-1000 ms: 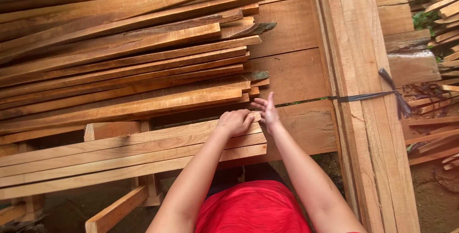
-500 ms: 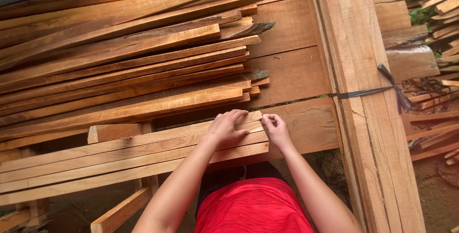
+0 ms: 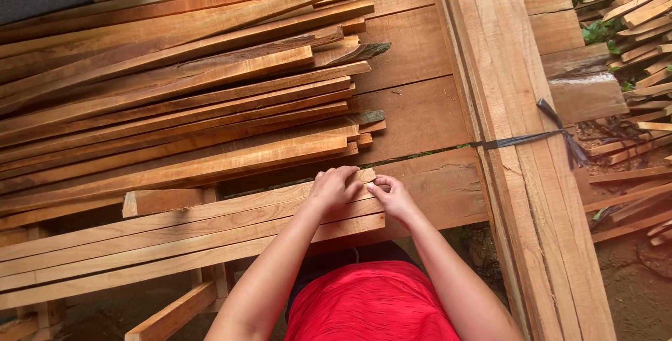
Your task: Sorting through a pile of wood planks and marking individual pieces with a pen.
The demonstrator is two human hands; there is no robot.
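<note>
My left hand (image 3: pixel 332 188) lies palm down on the right end of a row of light wooden strips (image 3: pixel 182 232), fingers curled over the far strip's end. My right hand (image 3: pixel 393 197) presses against the cut ends of the same strips, thumb and fingers pinching the corner of the far one. The strips lie side by side, running left from my hands across a wooden stand (image 3: pixel 164 199). My red top shows at the bottom of the view.
A large heap of reddish wooden slats (image 3: pixel 175 89) lies beyond the strips on wide planks (image 3: pixel 420 113). A tall bundle of boards (image 3: pixel 518 138) tied with a black strap (image 3: pixel 553 133) stands to the right. Offcuts (image 3: pixel 637 19) and bare earth lie at far right.
My right hand has come down from open in the air to the ends of the strips. My left hand has flattened on top of them. The view has shifted slightly.
</note>
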